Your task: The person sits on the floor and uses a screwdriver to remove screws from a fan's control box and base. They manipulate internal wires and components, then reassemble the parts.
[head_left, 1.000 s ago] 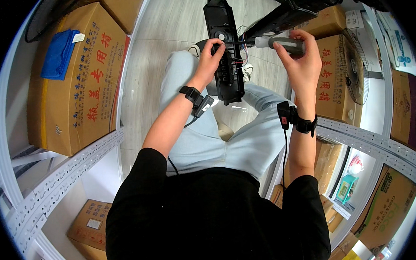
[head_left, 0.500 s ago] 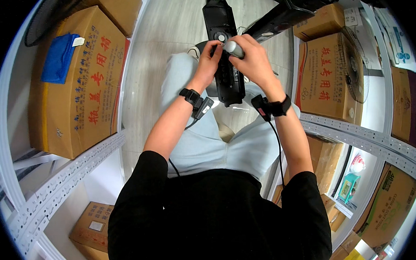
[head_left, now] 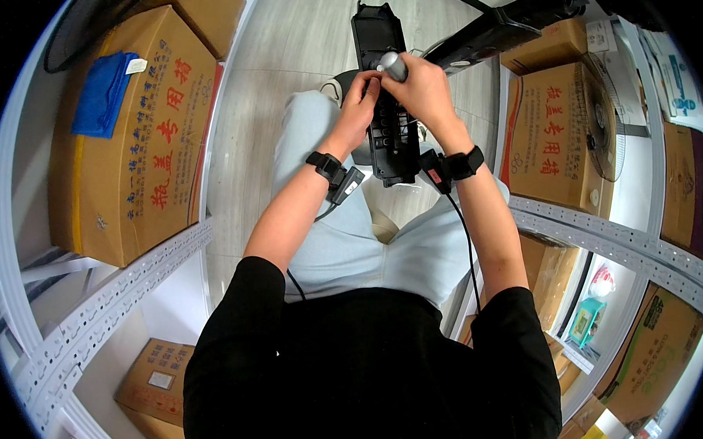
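A long black plastic panel [head_left: 395,151] with a row of small round buttons or holes along it lies lengthwise above my knees. Over its middle, my right hand [head_left: 427,98] is wrapped around a grey cylindrical tool handle [head_left: 394,65], whose working tip is hidden. My left hand [head_left: 356,113] is at the panel's left edge, thumb and forefinger pinched together close to the tool. What they pinch, if anything, is too small to make out. A small white round part [head_left: 380,67] shows just left of the handle.
A black stand-like column [head_left: 481,37] slants away at the upper right. Shelves with cardboard boxes [head_left: 140,142] flank me on both sides. A blue cloth [head_left: 104,95] hangs on the left box. A wire fan guard [head_left: 602,122] leans at right. Cables [head_left: 466,238] run from my wrist devices.
The panel and both hands have shifted slightly right and down in the picture. My right hand has turned a little, so the grey handle now points more upright.
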`<state>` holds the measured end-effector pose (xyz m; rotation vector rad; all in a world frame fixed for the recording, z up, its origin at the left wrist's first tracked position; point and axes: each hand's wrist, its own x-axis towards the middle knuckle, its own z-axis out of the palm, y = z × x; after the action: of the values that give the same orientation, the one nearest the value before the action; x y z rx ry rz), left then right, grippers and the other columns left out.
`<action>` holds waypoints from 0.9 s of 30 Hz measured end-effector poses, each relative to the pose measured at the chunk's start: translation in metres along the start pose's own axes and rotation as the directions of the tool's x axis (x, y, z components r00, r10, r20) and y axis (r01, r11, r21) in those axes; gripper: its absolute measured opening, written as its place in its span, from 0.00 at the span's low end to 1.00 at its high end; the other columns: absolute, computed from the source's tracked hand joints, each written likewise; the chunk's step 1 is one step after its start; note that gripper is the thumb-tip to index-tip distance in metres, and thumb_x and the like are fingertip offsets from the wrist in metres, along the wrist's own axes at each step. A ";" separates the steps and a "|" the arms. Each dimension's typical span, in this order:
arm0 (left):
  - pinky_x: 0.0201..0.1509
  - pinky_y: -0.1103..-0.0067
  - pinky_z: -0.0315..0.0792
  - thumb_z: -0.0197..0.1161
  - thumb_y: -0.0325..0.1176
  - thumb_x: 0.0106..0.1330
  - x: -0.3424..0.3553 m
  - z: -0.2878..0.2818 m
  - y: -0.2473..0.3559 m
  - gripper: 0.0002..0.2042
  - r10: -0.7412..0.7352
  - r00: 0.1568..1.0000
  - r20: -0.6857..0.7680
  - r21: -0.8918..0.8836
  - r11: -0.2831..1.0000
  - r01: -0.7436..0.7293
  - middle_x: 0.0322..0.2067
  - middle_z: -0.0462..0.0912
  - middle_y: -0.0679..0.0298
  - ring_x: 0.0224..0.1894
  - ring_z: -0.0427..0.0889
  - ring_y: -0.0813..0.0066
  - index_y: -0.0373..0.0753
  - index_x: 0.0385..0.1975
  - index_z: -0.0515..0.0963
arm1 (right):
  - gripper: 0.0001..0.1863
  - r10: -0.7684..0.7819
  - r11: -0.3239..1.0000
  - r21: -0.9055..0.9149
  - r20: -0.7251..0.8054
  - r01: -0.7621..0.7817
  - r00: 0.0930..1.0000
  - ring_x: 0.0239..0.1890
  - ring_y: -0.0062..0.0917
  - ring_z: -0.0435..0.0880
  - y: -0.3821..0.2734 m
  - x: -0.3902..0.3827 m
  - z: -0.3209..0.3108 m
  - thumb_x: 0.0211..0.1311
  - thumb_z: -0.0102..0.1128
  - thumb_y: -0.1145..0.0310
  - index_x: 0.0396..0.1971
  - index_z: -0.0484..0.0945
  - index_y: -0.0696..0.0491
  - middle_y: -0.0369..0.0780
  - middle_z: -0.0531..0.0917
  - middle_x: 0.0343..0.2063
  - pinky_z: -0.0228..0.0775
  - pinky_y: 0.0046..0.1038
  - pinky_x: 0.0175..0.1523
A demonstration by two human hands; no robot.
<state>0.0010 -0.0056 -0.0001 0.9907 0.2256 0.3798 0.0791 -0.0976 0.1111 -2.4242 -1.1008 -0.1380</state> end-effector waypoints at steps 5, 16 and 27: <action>0.58 0.78 0.69 0.62 0.28 0.70 -0.001 -0.003 0.005 0.17 -0.013 0.998 0.060 0.026 1.000 0.011 0.51 0.75 0.66 0.54 0.72 0.78 0.41 0.56 0.69 | 0.19 0.178 0.984 0.015 -0.062 -0.177 0.982 0.35 0.49 0.85 -0.004 0.034 0.005 0.52 0.67 0.60 0.39 0.80 0.58 0.53 0.84 0.28 0.76 0.41 0.40; 0.59 0.74 0.74 0.65 0.16 0.58 -0.002 -0.006 0.013 0.35 -0.014 0.997 0.077 -0.085 0.996 0.020 0.57 0.73 0.61 0.57 0.75 0.71 0.46 0.67 0.63 | 0.20 0.284 0.926 0.260 -0.002 -0.273 0.959 0.32 0.48 0.84 0.010 -0.020 -0.034 0.51 0.69 0.60 0.39 0.80 0.58 0.53 0.83 0.25 0.75 0.38 0.37; 0.51 0.74 0.78 0.68 0.19 0.59 0.009 -0.018 -0.006 0.33 -0.115 0.992 -0.045 -0.240 0.965 0.101 0.48 0.75 0.59 0.46 0.80 0.71 0.38 0.63 0.58 | 0.48 0.429 0.850 0.177 0.314 -0.496 0.847 0.42 0.45 0.86 0.023 -0.080 -0.006 0.41 0.80 0.47 0.60 0.68 0.56 0.53 0.85 0.40 0.77 0.37 0.47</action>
<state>0.0042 0.0086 -0.0148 0.7288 0.2791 0.3274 0.0427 -0.1678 0.0852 -2.4371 -0.5459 0.4717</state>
